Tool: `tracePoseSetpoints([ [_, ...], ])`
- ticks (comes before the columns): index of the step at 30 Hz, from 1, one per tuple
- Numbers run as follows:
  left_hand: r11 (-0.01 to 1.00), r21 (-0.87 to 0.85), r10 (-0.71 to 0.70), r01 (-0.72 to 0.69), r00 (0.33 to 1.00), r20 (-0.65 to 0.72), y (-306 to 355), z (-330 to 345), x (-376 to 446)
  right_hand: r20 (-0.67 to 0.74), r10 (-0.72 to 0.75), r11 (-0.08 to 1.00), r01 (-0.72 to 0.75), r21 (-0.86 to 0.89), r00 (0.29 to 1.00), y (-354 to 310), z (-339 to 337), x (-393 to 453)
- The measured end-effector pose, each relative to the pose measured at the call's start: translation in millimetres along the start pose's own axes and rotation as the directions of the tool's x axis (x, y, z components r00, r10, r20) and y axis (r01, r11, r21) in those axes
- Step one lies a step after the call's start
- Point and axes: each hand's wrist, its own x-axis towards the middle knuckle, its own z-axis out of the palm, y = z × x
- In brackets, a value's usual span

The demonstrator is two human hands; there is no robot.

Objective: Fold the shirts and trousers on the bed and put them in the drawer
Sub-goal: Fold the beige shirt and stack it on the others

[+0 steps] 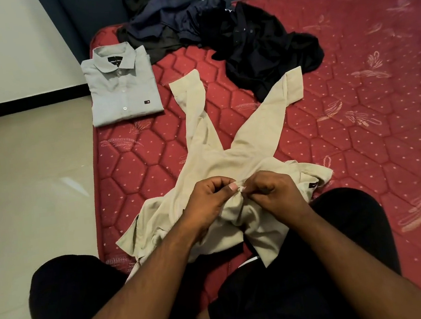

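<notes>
While both my hands work at the near end of the beige shirt (219, 158), my left hand (210, 198) and right hand (273, 191) each pinch a small bit of its cloth between thumb and fingertips, almost touching one another, perhaps at a button. The shirt lies on the bed (356, 116) right in front of my knees, sleeves splayed away from me in a V. It looks light, limp and easily creased, so I judge it best taken by its seams, collar or shoulders, then smoothed flat. A folded grey shirt (122, 88) sits at the far left, close to the mattress edge; a heap of dark clothes (229, 34) lies beyond the sleeves, near their cuffs. The right of the bed offers open room; the left edge drops to the floor (30, 179).
</notes>
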Motion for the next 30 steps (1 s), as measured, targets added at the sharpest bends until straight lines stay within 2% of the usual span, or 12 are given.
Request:
tracePoseSetpoints([
  [4,0.999,0.049,0.013,-0.011,0.999,-0.049,-4,0,1,0.061,-0.019,0.998,0.023,-0.066,0.998,0,4,-1],
  [9,0.997,0.065,0.034,-0.031,0.998,-0.045,0,-4,0,-0.016,0.003,0.997,-0.004,-0.080,1.000,-3,9,-3],
  [12,0.993,0.106,0.063,-0.060,0.998,-0.021,1,-7,-1,-0.004,0.019,0.996,-0.019,-0.088,1.000,-2,9,0],
  [15,0.979,0.167,0.113,-0.116,0.993,0.029,2,-10,-3,0.030,0.118,0.992,-0.116,-0.057,0.993,-5,6,6],
  [18,0.944,0.263,0.197,-0.197,0.980,0.029,0,-13,-4,0.136,0.272,0.959,-0.279,0.037,0.953,-8,1,10],
  [21,0.854,0.410,0.340,-0.319,0.940,0.023,-6,-14,-6,0.189,0.330,0.940,-0.340,0.022,0.925,-7,2,16],
  [23,0.773,0.503,0.449,-0.387,0.894,-0.001,-13,-12,-8,0.163,0.362,0.931,-0.364,-0.014,0.918,-7,4,18],
  [27,0.661,0.621,0.580,-0.422,0.812,-0.066,-16,-6,-10,0.100,0.398,0.915,-0.389,-0.105,0.912,-6,10,19],
  [30,0.416,0.803,0.678,-0.426,0.734,0.038,-18,-9,-3,0.083,0.376,0.917,-0.358,-0.173,0.923,-13,14,21],
])
